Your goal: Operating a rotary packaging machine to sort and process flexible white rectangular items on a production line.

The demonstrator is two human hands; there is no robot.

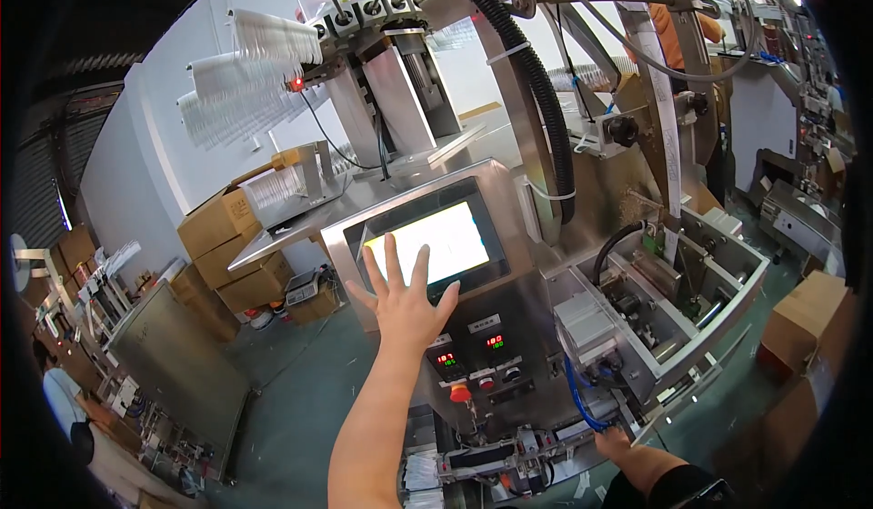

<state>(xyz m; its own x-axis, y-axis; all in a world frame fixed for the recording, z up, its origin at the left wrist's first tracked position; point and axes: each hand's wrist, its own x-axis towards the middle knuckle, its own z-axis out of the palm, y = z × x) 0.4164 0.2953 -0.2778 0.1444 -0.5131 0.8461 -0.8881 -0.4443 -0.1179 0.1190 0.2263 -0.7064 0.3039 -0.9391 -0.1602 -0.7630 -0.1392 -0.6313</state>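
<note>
My left hand (405,313) reaches up to a bright touchscreen (446,241) set in a steel control panel. Its fingers are spread and overlap the lower left part of the lit display; whether a fingertip touches the glass I cannot tell. Under the screen sit two small red-and-green digital displays (494,342) and a red mushroom-shaped button (460,393). Lower right, my right hand (614,443) is at the machine's lower frame, beside a blue hose (575,397). Its fingers are mostly hidden, so I cannot make out whether it grips anything.
A black corrugated hose (546,100) runs down right of the panel. White strip material (667,118) feeds into an open metal roller frame (746,282). Cardboard boxes (218,227) are stacked at the left, another box (805,318) at the right. A person (68,400) is at far left.
</note>
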